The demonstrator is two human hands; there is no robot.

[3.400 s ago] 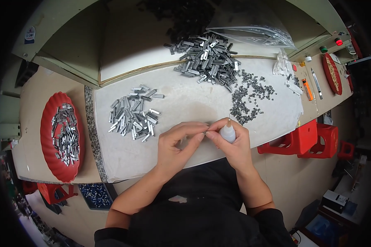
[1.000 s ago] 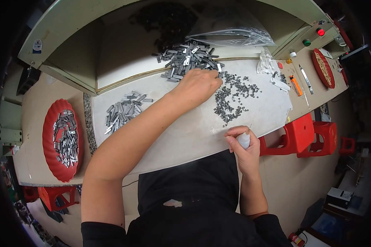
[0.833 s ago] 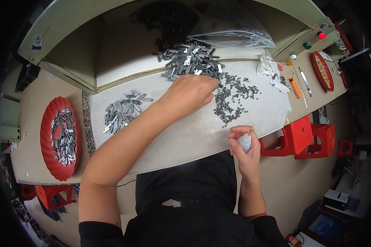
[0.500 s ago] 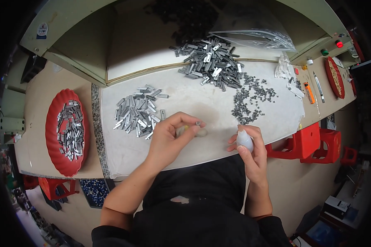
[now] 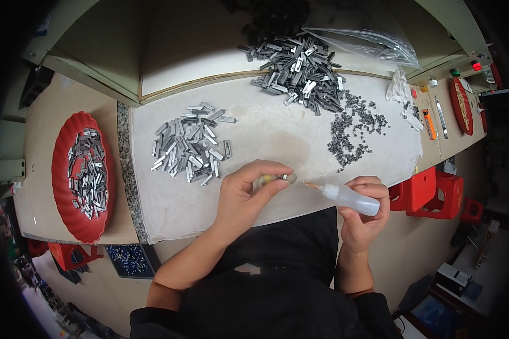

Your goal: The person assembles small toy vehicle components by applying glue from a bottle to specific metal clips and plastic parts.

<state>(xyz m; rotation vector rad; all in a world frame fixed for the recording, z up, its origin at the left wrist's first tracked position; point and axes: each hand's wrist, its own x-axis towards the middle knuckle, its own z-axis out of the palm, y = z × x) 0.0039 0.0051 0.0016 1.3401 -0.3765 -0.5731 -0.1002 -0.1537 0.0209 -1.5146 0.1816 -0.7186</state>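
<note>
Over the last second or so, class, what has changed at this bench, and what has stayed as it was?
The left hand has drawn back from the far pile of grey metal pieces to the near edge, now pinching a small metal piece at its fingertips. The right hand still grips the white squeeze bottle, its nozzle now pointed at that piece. The near pile of metal pieces, small dark parts and red tray are unchanged.

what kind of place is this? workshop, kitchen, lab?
Most likely a small-parts assembly bench in a workshop. Heaps of grey metal pieces lie on the worktop, more in a red tray. The left hand pinches a small part while the right hand aims a squeeze bottle at it.
</note>
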